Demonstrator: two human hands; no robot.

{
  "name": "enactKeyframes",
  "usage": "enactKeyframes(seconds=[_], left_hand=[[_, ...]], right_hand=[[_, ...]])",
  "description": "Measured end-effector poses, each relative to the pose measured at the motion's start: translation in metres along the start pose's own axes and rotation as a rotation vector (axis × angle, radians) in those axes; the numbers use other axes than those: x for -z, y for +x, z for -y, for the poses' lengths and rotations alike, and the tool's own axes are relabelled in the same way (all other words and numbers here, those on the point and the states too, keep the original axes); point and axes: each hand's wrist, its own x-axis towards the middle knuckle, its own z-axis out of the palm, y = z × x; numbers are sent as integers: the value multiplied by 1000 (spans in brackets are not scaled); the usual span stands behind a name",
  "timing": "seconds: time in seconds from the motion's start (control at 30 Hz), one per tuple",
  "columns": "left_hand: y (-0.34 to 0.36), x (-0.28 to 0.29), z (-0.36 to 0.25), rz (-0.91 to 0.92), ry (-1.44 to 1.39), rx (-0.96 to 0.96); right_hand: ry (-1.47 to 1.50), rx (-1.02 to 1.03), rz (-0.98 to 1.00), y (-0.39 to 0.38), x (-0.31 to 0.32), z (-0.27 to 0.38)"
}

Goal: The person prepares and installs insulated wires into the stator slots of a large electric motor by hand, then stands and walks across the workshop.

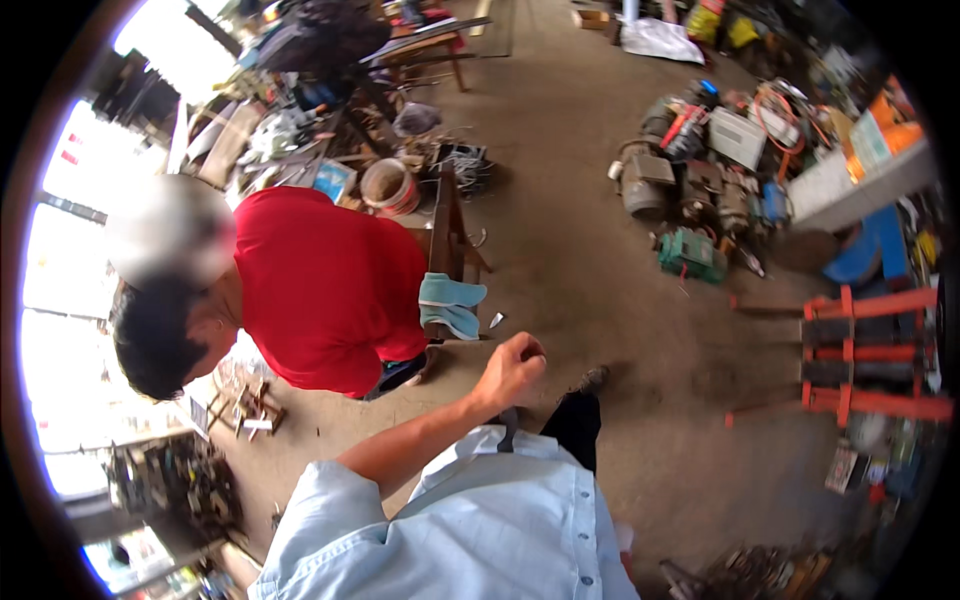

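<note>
My left hand [512, 370] is in front of my light-blue shirt [500, 530], its fingers curled into a loose fist. Nothing shows sticking out of it. Just beyond the hand, not touched by it, light-blue soft flat pieces [452, 303] lie over the near end of a narrow wooden bench [447, 225]. A small white scrap [497, 320] lies on the floor beside them. My right hand is out of the picture.
A person in a red shirt [330, 290] bends forward close on my left. A bucket [389, 187] and piled scrap stand beyond. Several motors [645, 180] sit on the floor at far right, a green one [692, 254] nearest. An orange-red metal frame [870, 352] stands on the right.
</note>
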Motion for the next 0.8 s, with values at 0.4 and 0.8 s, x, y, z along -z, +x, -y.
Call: enactKeyframes(seconds=[0.4,0.8], left_hand=[[89,-54,-63,-333,-121,24],[315,-36,-109,-245,-242,-79]], right_hand=[[1287,-294,-161,354,420,-91],[25,455,153,491,472,-56]])
